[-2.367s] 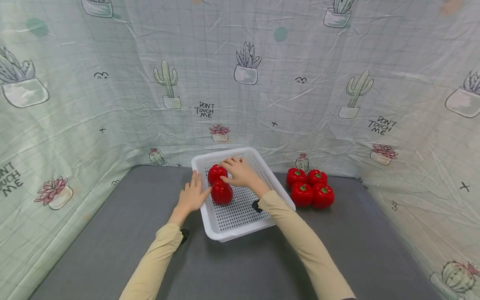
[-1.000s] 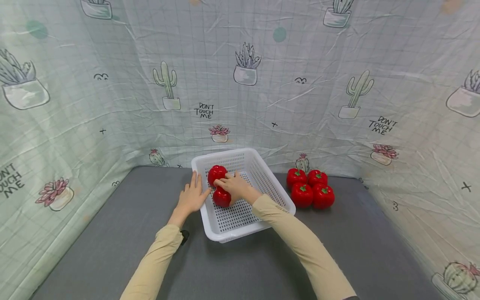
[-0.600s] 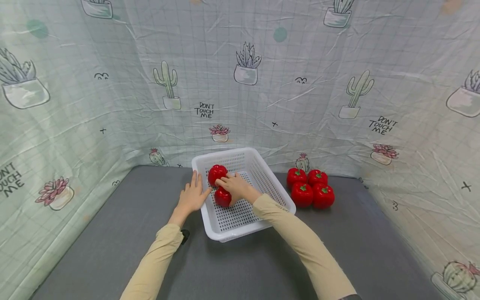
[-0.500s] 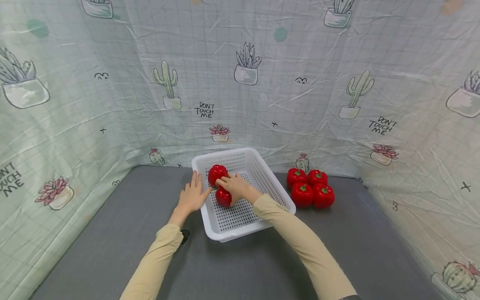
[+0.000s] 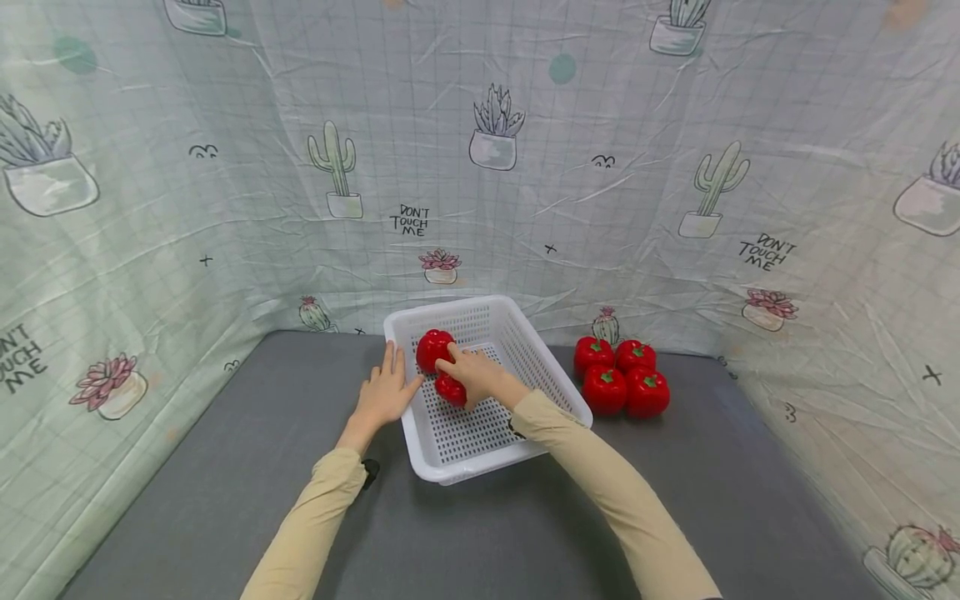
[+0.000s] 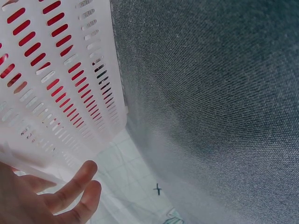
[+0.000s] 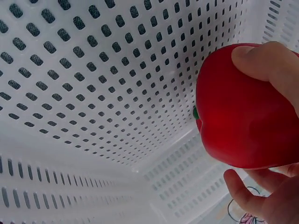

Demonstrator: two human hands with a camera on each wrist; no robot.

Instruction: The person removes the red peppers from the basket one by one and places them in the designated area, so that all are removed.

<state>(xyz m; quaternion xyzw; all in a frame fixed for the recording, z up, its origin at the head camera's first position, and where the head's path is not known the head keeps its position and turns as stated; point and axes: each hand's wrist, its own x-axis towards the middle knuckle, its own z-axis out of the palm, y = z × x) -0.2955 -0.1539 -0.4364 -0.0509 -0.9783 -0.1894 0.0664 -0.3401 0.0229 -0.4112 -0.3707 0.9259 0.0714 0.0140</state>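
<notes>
In the head view my right hand [image 5: 476,377] reaches into a white perforated plastic basket [image 5: 480,454] and grips a red bell pepper [image 5: 448,393]. The right wrist view shows that bell pepper [image 7: 247,112] between the thumb [image 7: 259,60] and the fingers, its green stem end turned toward the basket's far side. Just behind it a second red bell pepper [image 5: 431,346] lies in the basket's back left part. My left hand [image 5: 384,392] rests on the basket's left rim with its fingers extended. Its fingers [image 6: 70,191] show at the rim in the left wrist view.
Several more red bell peppers [image 5: 647,392] with green stems stand grouped on the grey table [image 5: 495,542], to the right of the basket. A pale cloth [image 5: 420,108] printed with cacti hangs behind and along both sides.
My right hand has come forward from over the rear pepper and taken hold of the front one, which has since shifted slightly right and tipped. The left hand stays at the rim.
</notes>
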